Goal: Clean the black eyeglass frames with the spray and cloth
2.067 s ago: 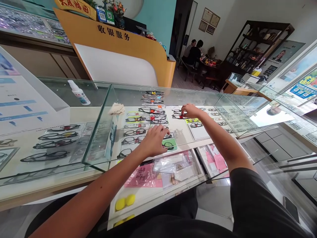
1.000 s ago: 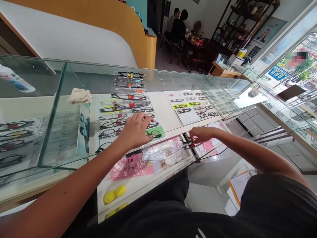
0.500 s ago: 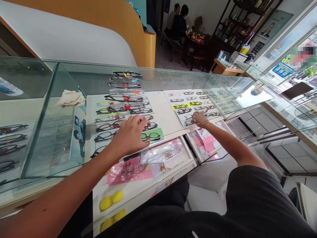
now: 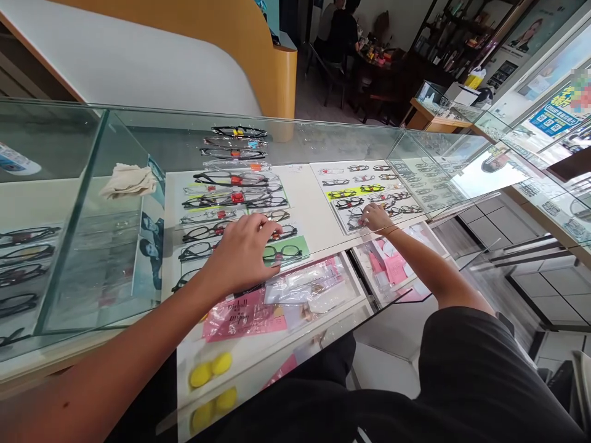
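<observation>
My left hand hovers over or rests on the glass case, thumb and fingers apart, holding nothing that I can see. Below it lie several rows of eyeglasses, among them a dark-framed pair on a green card. Farther right, my right hand reaches into the case at the front of a second display board. Its fingers are bent in at a dark pair of eyeglasses; the fingertips are partly hidden. A yellow strip with more eyeglasses crosses that board.
Glass panels enclose the case. A folded cloth lies on the left. Pulled-out drawers hold pink packets and clear bags; yellow round objects sit nearer me. People sit at a far table.
The view has shifted slightly, so the background sits farther right and higher. Both hands stay at nearly the same places over the eyeglasses.
</observation>
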Available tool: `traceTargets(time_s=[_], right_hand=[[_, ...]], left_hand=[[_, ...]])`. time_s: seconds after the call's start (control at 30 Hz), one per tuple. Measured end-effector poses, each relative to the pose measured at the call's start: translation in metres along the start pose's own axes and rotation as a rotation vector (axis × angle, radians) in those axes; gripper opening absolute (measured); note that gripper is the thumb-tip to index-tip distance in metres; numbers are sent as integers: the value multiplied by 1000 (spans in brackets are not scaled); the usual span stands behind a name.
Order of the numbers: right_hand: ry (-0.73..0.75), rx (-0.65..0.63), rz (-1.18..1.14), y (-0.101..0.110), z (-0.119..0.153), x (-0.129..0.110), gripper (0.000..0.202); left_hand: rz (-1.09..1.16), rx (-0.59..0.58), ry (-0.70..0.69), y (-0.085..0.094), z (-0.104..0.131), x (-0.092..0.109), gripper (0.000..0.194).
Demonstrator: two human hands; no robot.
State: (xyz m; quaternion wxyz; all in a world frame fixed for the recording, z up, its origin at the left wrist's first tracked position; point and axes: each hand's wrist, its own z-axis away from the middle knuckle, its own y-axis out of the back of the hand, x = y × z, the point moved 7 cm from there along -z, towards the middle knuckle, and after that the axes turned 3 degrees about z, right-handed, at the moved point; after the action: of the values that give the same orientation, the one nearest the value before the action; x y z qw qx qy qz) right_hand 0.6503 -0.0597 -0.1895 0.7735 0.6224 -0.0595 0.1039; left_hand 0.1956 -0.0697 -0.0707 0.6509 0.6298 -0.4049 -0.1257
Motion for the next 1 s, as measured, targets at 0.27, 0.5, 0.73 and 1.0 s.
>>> traceTargets(time_s=[0.27, 0.5, 0.73, 1.0], right_hand=[[-2, 13, 6, -3, -1, 4, 35], [-22, 15, 33, -6, -5, 4, 35], [-32, 20, 44, -8, -6, 5, 34], [-41, 64, 29, 6, -2, 5, 34]], left_hand=[[-10, -12, 7, -1, 0, -1, 59], [2, -37, 5, -1, 0, 1, 58], [5, -33, 3, 0, 0, 0, 59], [8, -24, -2, -1, 1, 0, 59]])
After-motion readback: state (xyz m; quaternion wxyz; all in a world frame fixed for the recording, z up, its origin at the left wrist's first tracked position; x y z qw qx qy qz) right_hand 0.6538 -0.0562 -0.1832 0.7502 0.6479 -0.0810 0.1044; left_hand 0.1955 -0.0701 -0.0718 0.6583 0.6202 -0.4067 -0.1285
